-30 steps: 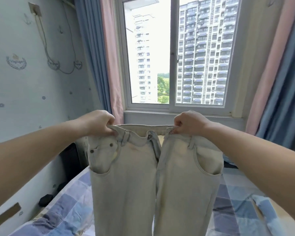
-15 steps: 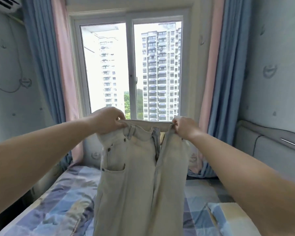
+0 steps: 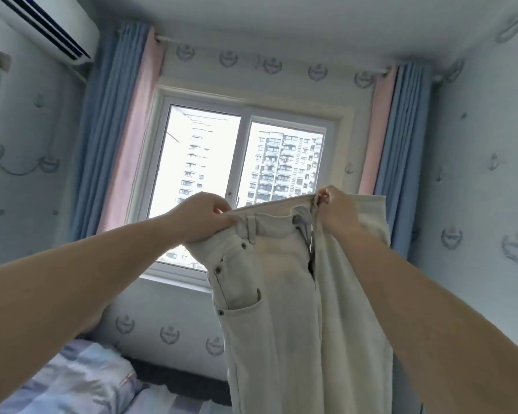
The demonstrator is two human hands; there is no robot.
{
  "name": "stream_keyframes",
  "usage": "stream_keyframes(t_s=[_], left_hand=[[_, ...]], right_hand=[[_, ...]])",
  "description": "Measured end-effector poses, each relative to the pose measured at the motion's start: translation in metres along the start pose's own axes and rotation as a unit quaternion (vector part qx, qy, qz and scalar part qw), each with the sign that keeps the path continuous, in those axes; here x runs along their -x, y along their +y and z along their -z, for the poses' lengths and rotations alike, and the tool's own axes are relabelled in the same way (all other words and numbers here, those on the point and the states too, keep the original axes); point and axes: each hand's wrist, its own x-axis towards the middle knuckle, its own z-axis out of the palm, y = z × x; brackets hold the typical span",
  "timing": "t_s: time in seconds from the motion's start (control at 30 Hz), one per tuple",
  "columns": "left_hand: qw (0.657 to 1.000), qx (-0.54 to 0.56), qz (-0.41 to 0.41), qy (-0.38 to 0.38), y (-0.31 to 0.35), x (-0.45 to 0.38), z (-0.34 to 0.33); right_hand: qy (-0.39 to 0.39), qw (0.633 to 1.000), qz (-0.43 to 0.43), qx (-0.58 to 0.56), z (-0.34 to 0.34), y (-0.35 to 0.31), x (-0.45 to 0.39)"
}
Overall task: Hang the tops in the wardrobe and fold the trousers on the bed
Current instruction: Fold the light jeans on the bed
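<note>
Hanging by the waistband from both hands, the pale trousers (image 3: pixel 284 294) are held up in the air in front of the window (image 3: pixel 243 186), well above the bed (image 3: pixel 81 380). Left hand (image 3: pixel 202 218): fingers curled tight round the waistband at the pocket-side corner. Right hand (image 3: pixel 337 212): fingers and thumb pinching the waistband by the open fly. Waistband edge runs roughly level, rising slightly toward the right hand. Long axis near vertical, waist uppermost, legs dropping out of the bottom of the view; hems not visible. Front faces the camera. Open air lies to the left of the garment above the patterned bedding. Blue and pink curtains (image 3: pixel 114 135) flank the window on both sides. An air conditioner (image 3: pixel 45 23) is mounted high at the upper left.
</note>
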Motion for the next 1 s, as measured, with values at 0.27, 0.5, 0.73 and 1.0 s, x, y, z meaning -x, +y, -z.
stream_keyframes(t_s=[0.27,0.5,0.73,1.0], left_hand=[[0.986,0.041,0.161,-0.035,-0.133,0.100,0.034],[0.935,0.026,0.347,-0.063,-0.323,0.277,0.038],[0.858,0.006,0.495,-0.137,-0.543,0.446,0.055],[0.773,-0.078,0.608,-0.162,-0.767,0.608,0.107]], right_hand=[[-0.138,0.987,0.064,-0.046,-0.149,-0.074,0.046],[-0.338,0.939,0.051,-0.049,-0.375,-0.137,0.221],[-0.503,0.863,-0.017,-0.034,-0.597,-0.212,0.426],[-0.601,0.797,0.040,-0.043,-0.814,-0.343,0.586]])
